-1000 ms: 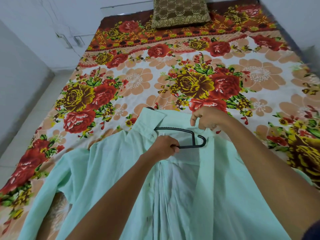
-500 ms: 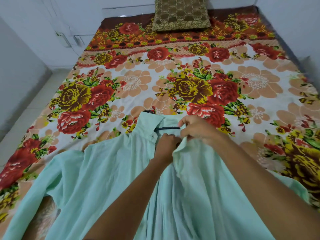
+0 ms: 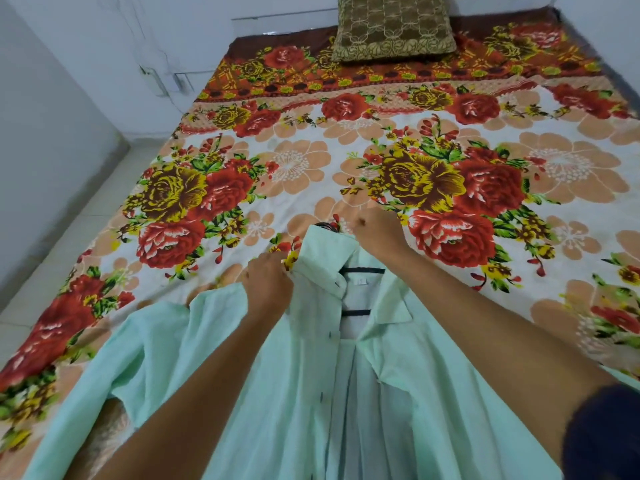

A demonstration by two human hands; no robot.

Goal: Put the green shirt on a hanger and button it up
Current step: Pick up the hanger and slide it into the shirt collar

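The pale green shirt [image 3: 270, 368] lies front-up on the bed, its front open down the middle. A black hanger [image 3: 363, 270] sits inside it; two dark bars show in the open neck and the hook tip peeks out above the collar. My left hand [image 3: 268, 284] grips the shirt's left shoulder beside the collar. My right hand [image 3: 375, 230] is curled at the back of the collar, by the hanger hook; what its fingers hold is hidden.
The bed carries a floral sheet [image 3: 450, 188] of red and yellow roses. A brown patterned cushion [image 3: 393, 27] lies at the head. White walls and a tiled floor [image 3: 69, 216] run along the left side.
The hanger has gone inside the shirt. My hands have parted: the left moved to the shirt's left shoulder, the right went up behind the collar. The right collar flap now lies flat.
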